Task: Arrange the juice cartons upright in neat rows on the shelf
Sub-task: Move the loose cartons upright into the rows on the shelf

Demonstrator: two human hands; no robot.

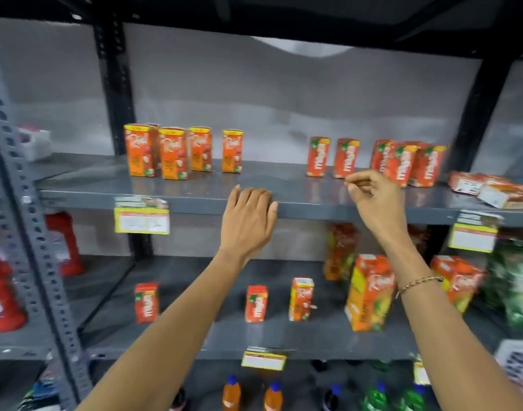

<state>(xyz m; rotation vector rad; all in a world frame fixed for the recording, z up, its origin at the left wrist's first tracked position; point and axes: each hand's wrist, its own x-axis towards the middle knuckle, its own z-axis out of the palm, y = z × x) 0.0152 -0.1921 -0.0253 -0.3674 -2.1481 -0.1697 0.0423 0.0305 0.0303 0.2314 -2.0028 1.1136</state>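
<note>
Head view: shelf partly tidied

Beyond the left hand [248,221], its fingers [251,200] flat and empty on the shelf [195,200] edge, orange cartons [168,154] stand upright. Red cartons [347,158] stand past the right hand's [372,200] loosely curled, empty fingers [358,185]; fallen cartons [485,188] remain farther right.

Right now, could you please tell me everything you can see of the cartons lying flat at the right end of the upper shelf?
The flat cartons are small red-orange juice boxes, apparently cardboard, tipped on their sides with pale printed panels showing. At least two lie together, partly overlapping, near the front edge of the grey metal upper shelf, right of the upright red cartons. The frame edge cuts them off. Neither hand touches them.
</note>
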